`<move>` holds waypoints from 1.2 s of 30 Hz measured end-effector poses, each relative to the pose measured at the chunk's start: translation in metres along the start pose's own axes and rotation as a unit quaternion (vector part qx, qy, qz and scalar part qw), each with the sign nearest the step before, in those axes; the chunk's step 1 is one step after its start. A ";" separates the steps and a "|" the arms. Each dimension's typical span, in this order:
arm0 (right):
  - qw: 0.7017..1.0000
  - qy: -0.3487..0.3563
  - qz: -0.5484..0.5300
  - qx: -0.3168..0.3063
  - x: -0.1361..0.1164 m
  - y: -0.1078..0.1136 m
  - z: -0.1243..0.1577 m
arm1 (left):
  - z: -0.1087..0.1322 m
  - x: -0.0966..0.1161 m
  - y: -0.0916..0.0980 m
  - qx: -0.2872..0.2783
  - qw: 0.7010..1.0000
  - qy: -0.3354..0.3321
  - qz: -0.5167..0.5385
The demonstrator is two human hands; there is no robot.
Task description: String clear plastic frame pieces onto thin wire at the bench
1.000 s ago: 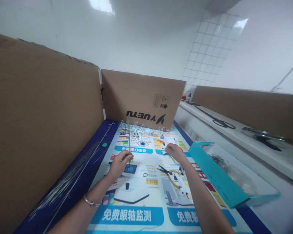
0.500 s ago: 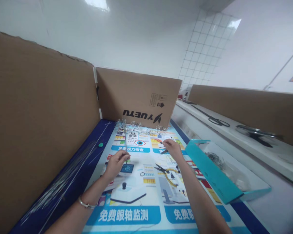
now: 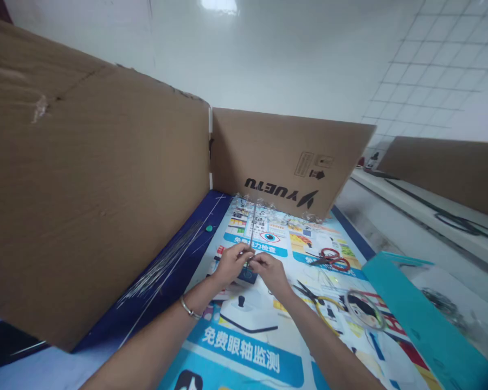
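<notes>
My left hand pinches a thin wire stem that stands almost upright above the fingers. Close against it, my right hand has thumb and fingers pressed together at the stem's lower end. Whatever small piece is between the fingertips is too small to make out. Red-handled scissors lie to the right of my hands. Nearer to me are pliers with yellow handles, beside a ring-shaped coil.
Long thin wires lie on the blue cloth at left, near a small green piece. Cardboard panels wall the left and far sides. Clear, glittering bits line the back. A teal box stands at right.
My right hand has moved left, from beside the scissors to my left hand, and meets it at the stem. The view has turned left, and the scissors show fully.
</notes>
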State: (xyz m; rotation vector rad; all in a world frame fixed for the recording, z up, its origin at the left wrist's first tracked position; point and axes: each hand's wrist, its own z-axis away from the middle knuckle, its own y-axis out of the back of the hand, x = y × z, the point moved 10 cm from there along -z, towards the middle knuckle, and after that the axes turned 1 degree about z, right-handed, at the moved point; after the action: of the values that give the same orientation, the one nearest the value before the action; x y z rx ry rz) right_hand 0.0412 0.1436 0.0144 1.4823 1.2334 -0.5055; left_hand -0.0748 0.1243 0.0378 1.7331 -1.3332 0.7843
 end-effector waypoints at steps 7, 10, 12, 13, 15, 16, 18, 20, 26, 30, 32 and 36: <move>1.000 0.017 0.010 0.024 0.000 0.002 -0.002 | -0.001 -0.002 -0.001 -0.005 1.000 -0.002 0.006; 0.999 0.024 0.013 0.031 -0.002 0.004 -0.003 | -0.001 -0.001 0.000 -0.005 1.000 -0.001 0.002; 0.999 0.026 0.015 0.035 -0.001 0.005 -0.004 | -0.001 -0.002 0.000 -0.005 1.000 -0.001 0.000; 0.999 0.026 0.016 0.036 -0.001 0.005 -0.004 | -0.001 -0.002 0.000 -0.005 1.000 -0.001 0.000; 0.999 0.026 0.018 0.037 0.000 0.004 -0.004 | -0.001 -0.002 0.000 -0.004 1.000 -0.001 0.001; 0.999 0.027 0.020 0.038 0.000 0.004 -0.003 | -0.001 -0.002 0.000 -0.002 1.000 -0.001 0.001; 0.999 0.031 0.023 0.038 0.000 0.002 -0.003 | -0.001 -0.001 0.001 0.002 1.000 -0.001 0.002; 0.998 0.038 0.030 0.038 -0.002 0.002 -0.003 | -0.001 0.000 0.002 0.005 1.000 0.000 0.001; 0.996 0.072 0.058 0.022 -0.010 -0.001 -0.003 | -0.004 0.001 0.003 0.009 1.000 0.005 0.002; 0.993 0.088 0.079 0.025 -0.009 -0.002 -0.001 | -0.004 -0.004 -0.001 0.002 1.000 0.009 0.005; 0.991 0.092 0.091 0.027 -0.008 -0.002 0.000 | -0.003 -0.005 -0.003 -0.006 1.000 0.010 0.009; 0.989 0.098 0.111 0.019 -0.003 -0.006 0.003 | -0.001 -0.005 -0.010 -0.023 0.999 0.022 0.010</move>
State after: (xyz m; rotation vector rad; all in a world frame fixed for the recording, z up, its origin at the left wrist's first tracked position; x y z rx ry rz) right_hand 0.0356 0.1391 0.0135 1.7088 1.1952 -0.2404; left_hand -0.0664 0.1285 0.0323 1.6604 -1.3305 0.7917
